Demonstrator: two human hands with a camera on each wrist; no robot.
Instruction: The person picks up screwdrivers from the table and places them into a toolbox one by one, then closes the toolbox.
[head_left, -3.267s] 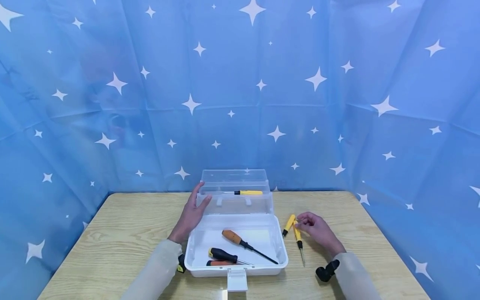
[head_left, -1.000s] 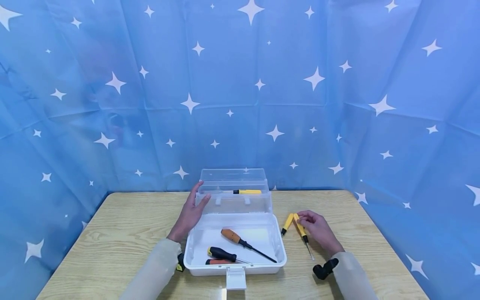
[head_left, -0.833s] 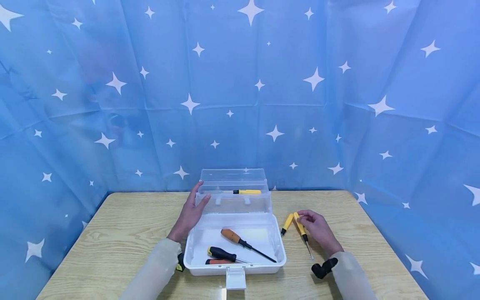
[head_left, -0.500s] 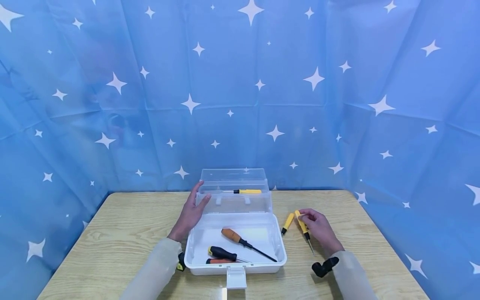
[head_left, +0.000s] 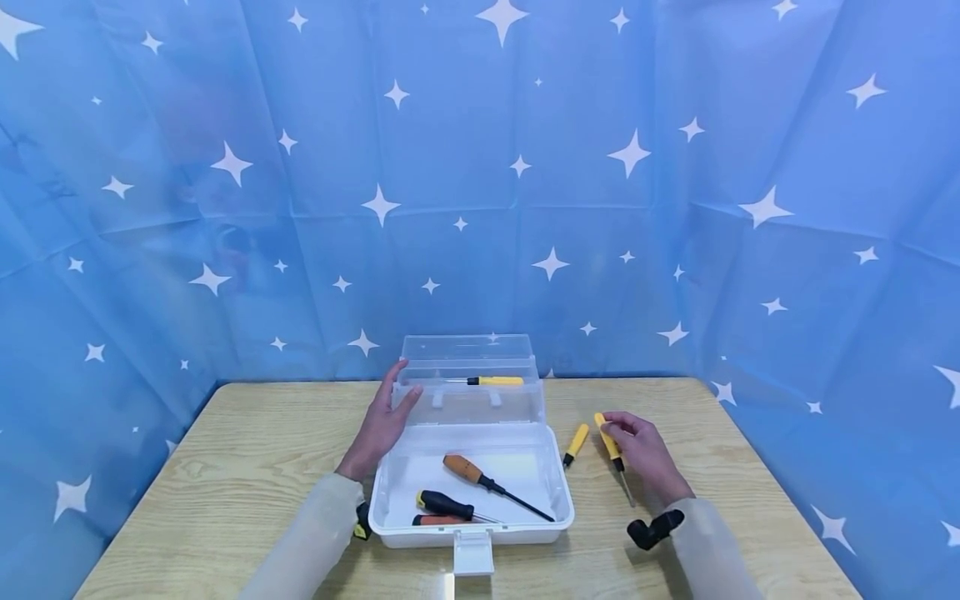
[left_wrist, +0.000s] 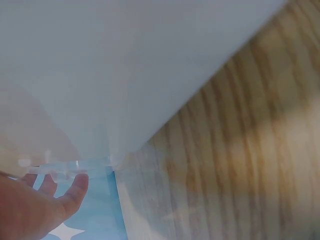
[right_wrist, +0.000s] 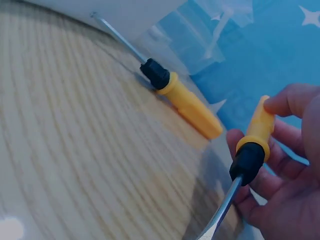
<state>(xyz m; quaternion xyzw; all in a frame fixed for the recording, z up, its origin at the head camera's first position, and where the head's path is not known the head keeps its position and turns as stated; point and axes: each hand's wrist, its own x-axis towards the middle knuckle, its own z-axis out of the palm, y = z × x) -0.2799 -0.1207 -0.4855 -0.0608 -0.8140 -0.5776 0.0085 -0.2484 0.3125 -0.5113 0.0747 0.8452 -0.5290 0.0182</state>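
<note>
My right hand (head_left: 647,454) pinches the yellow handle of a small flat-blade screwdriver (right_wrist: 248,162), its shank pointing down toward the table. Left of it a second yellow screwdriver (right_wrist: 192,110) lies on the wood, its tip by the side of the white toolbox (head_left: 564,510). My left hand (head_left: 381,433) steadies the toolbox's raised clear lid (head_left: 468,407), fingers behind its left edge and thumb in front. Inside the box lie an orange-handled screwdriver (head_left: 463,468), a black-and-yellow one (head_left: 444,504) and a red-and-black one (head_left: 435,520).
Another yellow screwdriver (head_left: 500,381) lies in the lid's compartment. A white latch (head_left: 473,554) hangs from the toolbox's front. The wooden table (head_left: 255,467) ends at a blue star-patterned curtain (head_left: 465,167) behind and on both sides.
My right hand has taken hold of one yellow screwdriver and drawn it slightly back and right, apart from the other. The left hand stays at the lid.
</note>
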